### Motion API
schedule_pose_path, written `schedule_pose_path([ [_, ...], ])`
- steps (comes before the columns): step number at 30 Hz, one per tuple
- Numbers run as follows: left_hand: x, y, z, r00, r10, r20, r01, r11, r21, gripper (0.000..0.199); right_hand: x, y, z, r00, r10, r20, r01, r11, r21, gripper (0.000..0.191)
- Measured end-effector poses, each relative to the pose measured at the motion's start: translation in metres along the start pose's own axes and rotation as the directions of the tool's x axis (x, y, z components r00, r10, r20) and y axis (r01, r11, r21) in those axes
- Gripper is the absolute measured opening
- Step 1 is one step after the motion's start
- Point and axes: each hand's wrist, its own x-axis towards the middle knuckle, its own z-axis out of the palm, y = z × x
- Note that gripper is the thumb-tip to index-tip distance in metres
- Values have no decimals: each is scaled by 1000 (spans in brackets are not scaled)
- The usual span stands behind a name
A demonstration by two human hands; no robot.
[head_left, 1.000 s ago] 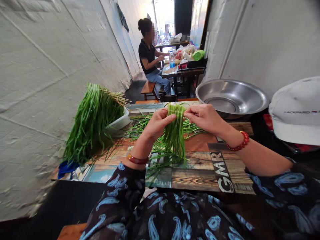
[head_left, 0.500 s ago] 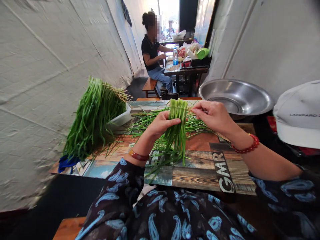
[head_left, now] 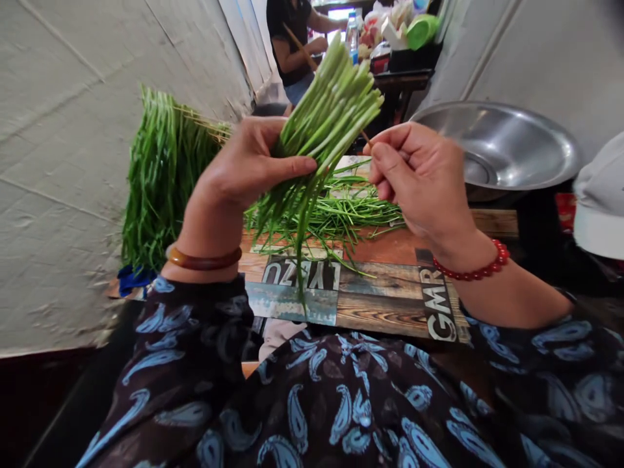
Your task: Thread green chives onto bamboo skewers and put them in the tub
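My left hand (head_left: pixel 253 159) is wrapped round a bunch of garlic chives (head_left: pixel 331 97), thumb across its front. The pale cut ends point up and to the right, and the green leaves hang down over the table. A thin wooden skewer (head_left: pixel 298 44) sticks out past the bunch's upper left side. At the bunch's right edge, my right hand (head_left: pixel 414 172) pinches the skewer's other end between thumb and forefinger. The stems hide the skewer's middle. Loose chives (head_left: pixel 361 211) lie on the table beneath both hands.
Skewered chives (head_left: pixel 160 175) hang in a thick pile at the left by the wall. On the right stand a wide steel basin (head_left: pixel 531 146) and a white cap (head_left: pixel 602 195). Beyond the patterned tabletop (head_left: pixel 380 305), a person (head_left: pixel 290 52) sits at another table with a bottle (head_left: pixel 351 39).
Both hands have come up and closer to me with the chives. The bunch has tilted, its cut ends leaning right. My view has dipped downward.
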Motion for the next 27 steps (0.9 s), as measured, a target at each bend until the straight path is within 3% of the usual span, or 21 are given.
schedule_pose_path([
  [3,-9,4,-3,987,13,157,-37,987,154,26,-13,12,4,997,18,81,-27,993,111,30],
  [6,-12,-11,11,922,-41,384,-49,974,220,18,-34,29,5,993,68,93,-82,983,165,45],
  [11,-20,-52,50,783,-163,601,13,969,246,22,-90,48,4,951,310,3,-307,939,157,28],
  [14,-29,-73,68,679,-132,722,20,987,162,28,-126,56,1,898,440,-30,-432,891,137,24],
  [15,-31,-79,72,666,-102,739,15,992,123,30,-137,60,-1,882,471,-27,-464,876,133,21],
  [16,-33,-85,75,675,-72,735,8,996,91,30,-146,64,-2,867,498,-15,-493,862,119,20],
  [20,-31,-104,86,807,-37,590,-86,980,179,28,-168,81,-10,852,523,-38,-522,852,32,19],
  [23,-26,-110,95,798,-25,602,-245,900,362,21,-173,85,-12,887,458,-57,-462,880,-114,18],
  [27,-21,-109,107,751,-60,657,-409,739,535,12,-174,75,-9,969,246,-36,-239,884,-402,13],
])
